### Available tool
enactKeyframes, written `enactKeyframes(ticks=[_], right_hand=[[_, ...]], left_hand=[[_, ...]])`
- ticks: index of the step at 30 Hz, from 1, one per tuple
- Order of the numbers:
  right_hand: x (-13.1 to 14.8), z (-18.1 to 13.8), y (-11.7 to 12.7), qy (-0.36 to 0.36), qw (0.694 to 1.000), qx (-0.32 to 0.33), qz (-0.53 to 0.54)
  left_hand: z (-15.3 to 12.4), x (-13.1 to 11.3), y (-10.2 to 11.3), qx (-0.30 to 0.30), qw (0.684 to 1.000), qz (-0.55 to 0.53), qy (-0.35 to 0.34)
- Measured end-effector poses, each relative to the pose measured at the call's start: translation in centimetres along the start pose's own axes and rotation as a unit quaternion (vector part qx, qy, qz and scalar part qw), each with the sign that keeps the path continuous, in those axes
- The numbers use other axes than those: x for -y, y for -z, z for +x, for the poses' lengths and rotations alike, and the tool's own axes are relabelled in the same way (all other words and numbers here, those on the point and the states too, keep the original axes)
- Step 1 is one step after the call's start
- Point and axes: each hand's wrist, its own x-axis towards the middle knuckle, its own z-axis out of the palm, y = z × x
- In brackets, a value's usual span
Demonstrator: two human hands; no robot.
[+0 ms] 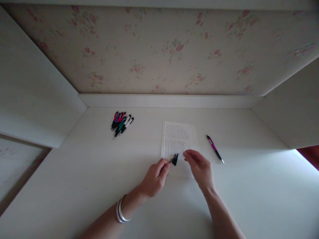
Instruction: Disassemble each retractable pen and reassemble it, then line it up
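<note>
My left hand [155,177] pinches the wire handle of a black binder clip [175,160] between thumb and fingers. The clip hangs over the lower part of a sheet of paper [177,134] that has a punched left edge and rows of handwriting. Just right of the clip is my right hand [200,166], fingers curled and fingertips drawn together above the sheet's lower right. Whether anything small is between those fingertips cannot be made out. Farther right, a purple and black pen [214,147] lies at a slant, apart from both hands.
A pile of several pens [121,123] in red, blue, green and white lies at the back left of the white desk [99,172]. White panels [32,73] close in the sides, and a low ledge [171,101] runs along the floral wall behind.
</note>
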Motion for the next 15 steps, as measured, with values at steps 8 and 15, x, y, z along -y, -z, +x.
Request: enactKeyframes(ticks=[8,15], right_hand=[[-0.47,-0.46,-0.36,0.130,0.954,0.045,-0.267],[0.11,-0.58,-0.24,0.128,0.967,0.048,-0.214]], left_hand=[[0.02,0.54,-0.02,0.004,1.000,0.012,-0.003],[0.00,0.33,0.03,0.000,1.000,0.010,-0.011]])
